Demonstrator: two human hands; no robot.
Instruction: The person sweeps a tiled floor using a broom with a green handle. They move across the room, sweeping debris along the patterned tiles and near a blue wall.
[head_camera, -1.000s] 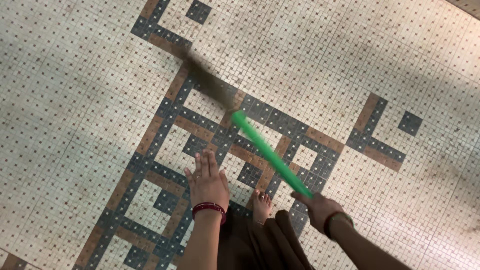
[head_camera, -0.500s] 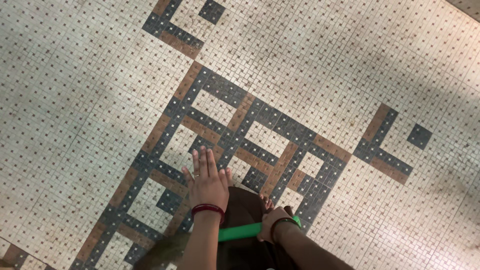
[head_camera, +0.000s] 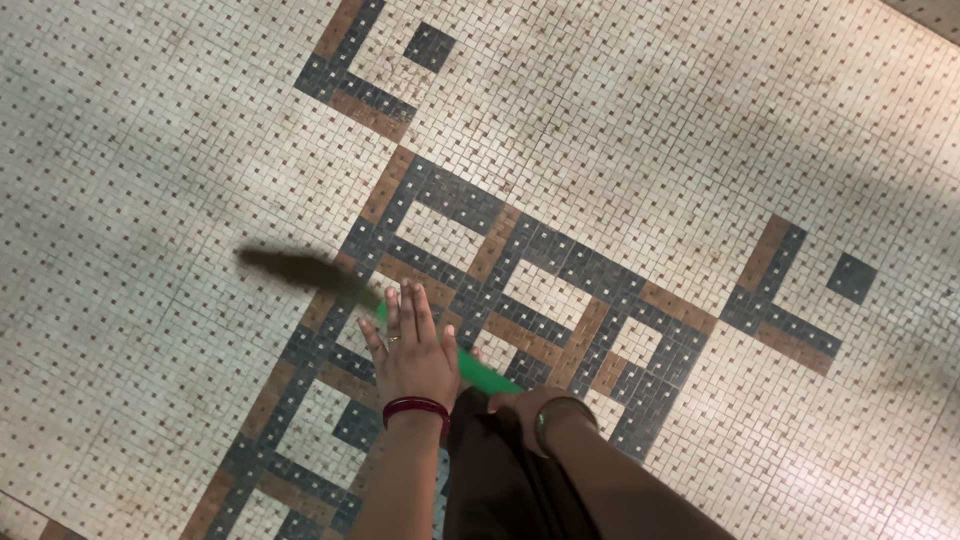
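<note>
1. Nearest, at six o'clock, dark brown clothing hangs between both forearms.
2. Just above it, the right hand is clenched round the end of the green broom handle; half a second ago the handle lay crosswise at the waist, and now it points out toward ten o'clock, so the sweep is swinging leftward.
3. Beside it, the left hand is flat, fingers spread, holding nothing.
4. Farther out at ten o'clock, the blurred bristles brush the mosaic floor.
5. No containers are in sight.
</note>
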